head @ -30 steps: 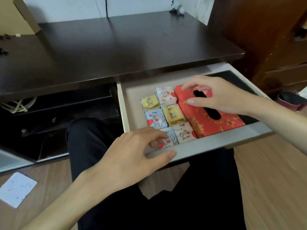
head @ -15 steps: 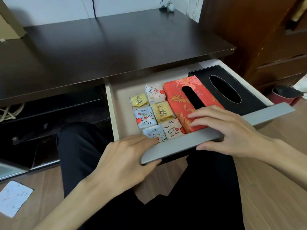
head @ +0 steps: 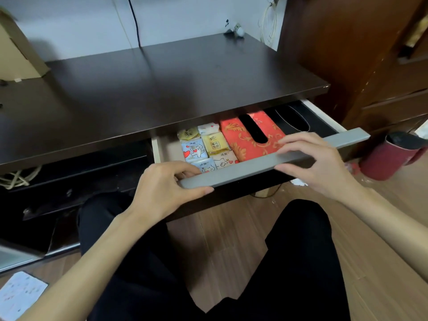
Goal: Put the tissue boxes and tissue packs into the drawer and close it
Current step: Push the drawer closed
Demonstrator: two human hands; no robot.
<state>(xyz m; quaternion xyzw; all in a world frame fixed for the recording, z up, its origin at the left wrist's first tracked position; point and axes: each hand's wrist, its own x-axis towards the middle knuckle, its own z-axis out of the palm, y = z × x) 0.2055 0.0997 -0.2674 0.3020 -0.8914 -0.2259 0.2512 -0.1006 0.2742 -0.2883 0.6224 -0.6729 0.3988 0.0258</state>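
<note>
Hands grip the grey front bar of the drawer (head: 273,162), which stands partly open under the dark surface (head: 162,89). The left hand (head: 162,188) holds the bar's left end, its fingers (head: 183,166) curled over the top edge into the drawer and the thumb pressed along the near face. The right hand (head: 315,163) holds the bar further right, fingers (head: 294,142) draped over the top and thumb underneath, so both hands are clamped on the bar.

Inside the drawer, the small tissue packs (head: 203,147) lie in two rows at the left, printed in yellow, blue and white with red hearts, touching one another. Just right of them lies the red tissue box (head: 245,140) with gold patterning and a dark slot on top; its near end meets the bar beside the right hand. The black tissue box (head: 298,119) lies to the far right, partly hidden beneath the surface edge.

A red mug (head: 391,154) stands on the wooden floor to the right of the drawer. A sheet of paper (head: 18,295) lies on the floor at the near left. The person's legs in black trousers (head: 139,262) fill the near part of the view.
</note>
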